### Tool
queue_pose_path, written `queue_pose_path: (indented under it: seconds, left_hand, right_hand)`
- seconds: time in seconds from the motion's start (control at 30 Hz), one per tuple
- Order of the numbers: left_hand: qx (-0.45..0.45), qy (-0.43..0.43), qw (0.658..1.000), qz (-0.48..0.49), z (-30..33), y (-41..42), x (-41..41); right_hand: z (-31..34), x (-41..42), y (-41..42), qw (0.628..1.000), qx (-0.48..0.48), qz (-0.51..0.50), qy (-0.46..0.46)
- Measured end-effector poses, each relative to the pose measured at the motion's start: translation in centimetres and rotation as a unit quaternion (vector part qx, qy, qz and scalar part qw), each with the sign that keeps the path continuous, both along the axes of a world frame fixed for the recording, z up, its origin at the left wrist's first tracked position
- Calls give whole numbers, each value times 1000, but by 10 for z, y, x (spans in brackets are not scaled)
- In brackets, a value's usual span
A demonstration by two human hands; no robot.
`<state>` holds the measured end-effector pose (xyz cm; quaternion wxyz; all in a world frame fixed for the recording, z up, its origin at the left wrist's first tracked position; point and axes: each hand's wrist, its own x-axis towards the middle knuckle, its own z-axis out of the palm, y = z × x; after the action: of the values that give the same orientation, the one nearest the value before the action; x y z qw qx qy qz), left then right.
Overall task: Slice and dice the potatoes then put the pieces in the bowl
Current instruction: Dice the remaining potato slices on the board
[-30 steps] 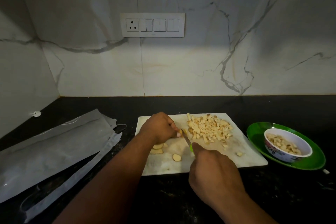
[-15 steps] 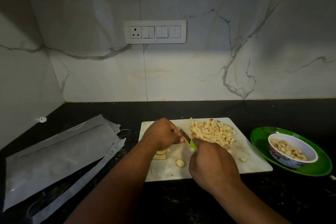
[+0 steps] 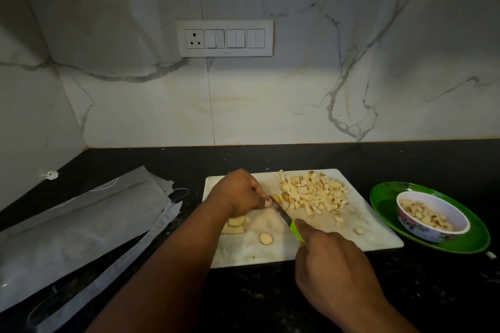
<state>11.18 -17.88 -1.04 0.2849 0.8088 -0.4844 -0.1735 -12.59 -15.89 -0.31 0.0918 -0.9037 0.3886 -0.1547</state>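
Partly hidden under left hand (image 3: 239, 192): potato slices (image 3: 236, 224).

The curled left hand (image 3: 238, 193) covers most of the small potato piece (image 3: 276, 199) it holds; the right hand (image 3: 334, 273) hides nearly all of the green plastic knife handle (image 3: 296, 232). The frame's left edge cuts off the grey plastic pouch (image 3: 75, 227); both forearms run out at the bottom.

Over the last second my right hand (image 3: 332, 273) has drawn the green-handled knife (image 3: 286, 217) back toward me and slid it rightward, so more of the blade shows again. Its tip now lies beside a small potato piece (image 3: 277, 199) just off my left hand (image 3: 238, 192), whose fingertips have curled tighter.
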Motion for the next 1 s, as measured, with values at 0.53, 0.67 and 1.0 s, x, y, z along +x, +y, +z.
queue_pose_path:
  seconds: [0.53, 0.67, 1.0]
  left_hand:
    - [-21, 13, 998, -62, -4, 10, -4]
    - [-40, 45, 994, -92, -7, 11, -3]
    - [27, -66, 975, -211, 2, 6, -3]
  right_hand:
    - [-6, -21, 11, 998, 58, -19, 23]
    - [-4, -22, 9, 998, 37, 5, 43]
    - [-11, -34, 0, 999, 37, 39, -6]
